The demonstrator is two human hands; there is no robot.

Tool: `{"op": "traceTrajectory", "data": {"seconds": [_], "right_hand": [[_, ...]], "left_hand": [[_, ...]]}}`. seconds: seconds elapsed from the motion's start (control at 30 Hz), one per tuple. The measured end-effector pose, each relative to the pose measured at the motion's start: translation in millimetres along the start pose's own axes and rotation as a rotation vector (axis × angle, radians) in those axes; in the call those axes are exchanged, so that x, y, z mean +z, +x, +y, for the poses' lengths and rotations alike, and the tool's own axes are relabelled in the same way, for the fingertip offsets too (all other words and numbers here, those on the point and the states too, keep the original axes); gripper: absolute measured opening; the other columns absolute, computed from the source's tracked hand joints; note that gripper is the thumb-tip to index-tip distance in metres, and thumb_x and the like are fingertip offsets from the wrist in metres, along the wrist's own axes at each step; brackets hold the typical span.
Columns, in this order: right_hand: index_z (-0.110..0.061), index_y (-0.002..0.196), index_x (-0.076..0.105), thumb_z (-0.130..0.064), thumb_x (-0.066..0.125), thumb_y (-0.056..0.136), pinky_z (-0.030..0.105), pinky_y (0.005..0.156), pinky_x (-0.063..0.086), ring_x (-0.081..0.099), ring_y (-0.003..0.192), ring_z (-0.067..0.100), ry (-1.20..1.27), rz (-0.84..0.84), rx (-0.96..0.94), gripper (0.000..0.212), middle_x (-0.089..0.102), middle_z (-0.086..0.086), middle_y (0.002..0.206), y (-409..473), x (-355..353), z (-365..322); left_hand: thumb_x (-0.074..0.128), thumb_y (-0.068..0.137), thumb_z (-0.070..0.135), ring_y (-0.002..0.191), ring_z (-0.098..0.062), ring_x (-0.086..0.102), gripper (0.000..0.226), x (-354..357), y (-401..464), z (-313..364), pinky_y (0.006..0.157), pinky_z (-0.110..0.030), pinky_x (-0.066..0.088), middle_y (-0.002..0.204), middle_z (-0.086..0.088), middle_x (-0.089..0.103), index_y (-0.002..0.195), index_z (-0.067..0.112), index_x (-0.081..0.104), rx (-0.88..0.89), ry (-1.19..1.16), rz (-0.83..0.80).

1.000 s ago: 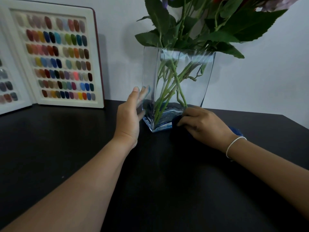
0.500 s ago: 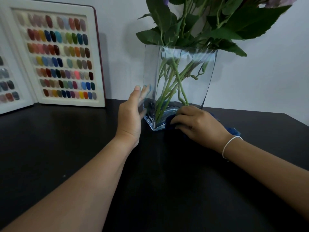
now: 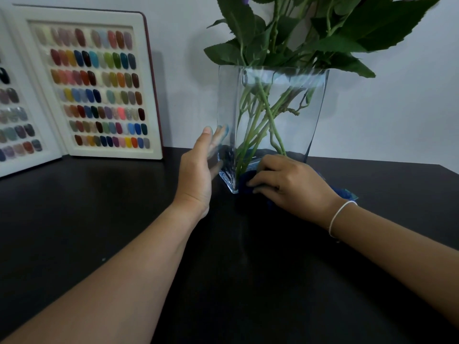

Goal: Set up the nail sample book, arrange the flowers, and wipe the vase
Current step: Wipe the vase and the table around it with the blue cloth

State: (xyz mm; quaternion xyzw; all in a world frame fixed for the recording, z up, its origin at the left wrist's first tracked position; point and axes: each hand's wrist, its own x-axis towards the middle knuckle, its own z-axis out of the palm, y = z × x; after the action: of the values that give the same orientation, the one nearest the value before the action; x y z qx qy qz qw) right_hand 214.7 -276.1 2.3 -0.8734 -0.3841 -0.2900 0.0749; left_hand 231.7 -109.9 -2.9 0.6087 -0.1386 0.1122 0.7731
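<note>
A clear square glass vase (image 3: 293, 115) stands on the black table (image 3: 99, 219) against the wall, with green flower stems and leaves (image 3: 298, 38) in it. My left hand (image 3: 198, 170) lies flat with straight fingers against the vase's left side. My right hand (image 3: 290, 184) grips a dark blue cloth (image 3: 345, 192) and presses it on the vase's lower front face near the base. The open nail sample book (image 3: 94, 83) stands upright at the left, showing rows of coloured nail tips.
A pale wall rises right behind the vase and book. The table's right edge (image 3: 447, 170) runs diagonally at the far right. Dark tabletop stretches in front of the vase, under my forearms.
My right hand with the cloth has slid left along the vase's base. My left hand has stayed on the vase's side. The view has shifted slightly.
</note>
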Motion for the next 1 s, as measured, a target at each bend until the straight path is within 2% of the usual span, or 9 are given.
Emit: {"op": "traceTrajectory", "data": {"seconds": [0.27, 0.43, 0.57, 0.8, 1.0], "right_hand": [[-0.006, 0.086, 0.073, -0.011, 0.073, 0.073, 0.039, 0.057, 0.054, 0.061, 0.065, 0.029, 0.030, 0.035, 0.109, 0.014, 0.063, 0.017, 0.076, -16, -13, 22], [-0.002, 0.087, 0.072, -0.008, 0.072, 0.074, 0.048, 0.060, 0.052, 0.061, 0.068, 0.036, -0.015, 0.025, 0.198, 0.014, 0.061, 0.022, 0.077, -28, -19, 40], [0.001, 0.087, 0.069, -0.003, 0.069, 0.076, 0.049, 0.061, 0.053, 0.060, 0.069, 0.038, -0.045, -0.011, 0.152, 0.011, 0.060, 0.024, 0.081, -26, -16, 39], [0.003, 0.081, 0.069, 0.000, 0.069, 0.073, 0.040, 0.060, 0.055, 0.061, 0.064, 0.035, -0.067, 0.011, 0.034, 0.009, 0.061, 0.022, 0.075, -15, -10, 26], [0.003, 0.081, 0.069, -0.002, 0.069, 0.073, 0.040, 0.059, 0.055, 0.062, 0.065, 0.034, -0.055, -0.026, -0.049, 0.009, 0.062, 0.022, 0.076, 0, -3, 7]], "left_hand": [[0.031, 0.092, 0.045, 0.129, -0.008, 0.038, 0.039, -2, 0, 0, 0.099, -0.030, 0.038, 0.143, 0.004, 0.043, 0.105, 0.032, 0.065, 0.012, -0.011, -0.024], [0.030, 0.092, 0.045, 0.122, -0.006, 0.041, 0.040, -2, 1, -1, 0.099, -0.031, 0.036, 0.141, 0.007, 0.046, 0.108, 0.031, 0.064, 0.009, -0.011, -0.020], [0.030, 0.092, 0.045, 0.127, -0.008, 0.039, 0.041, -2, 0, -1, 0.102, -0.034, 0.035, 0.141, 0.006, 0.046, 0.108, 0.029, 0.064, 0.001, -0.019, -0.013], [0.031, 0.093, 0.043, 0.131, -0.010, 0.037, 0.042, 0, 1, 1, 0.104, -0.035, 0.034, 0.141, 0.003, 0.046, 0.113, 0.023, 0.062, -0.005, -0.027, 0.003], [0.029, 0.092, 0.046, 0.132, -0.008, 0.035, 0.046, 2, -1, 0, 0.099, -0.029, 0.035, 0.143, 0.004, 0.044, 0.116, 0.022, 0.061, -0.007, -0.018, 0.005]]}}
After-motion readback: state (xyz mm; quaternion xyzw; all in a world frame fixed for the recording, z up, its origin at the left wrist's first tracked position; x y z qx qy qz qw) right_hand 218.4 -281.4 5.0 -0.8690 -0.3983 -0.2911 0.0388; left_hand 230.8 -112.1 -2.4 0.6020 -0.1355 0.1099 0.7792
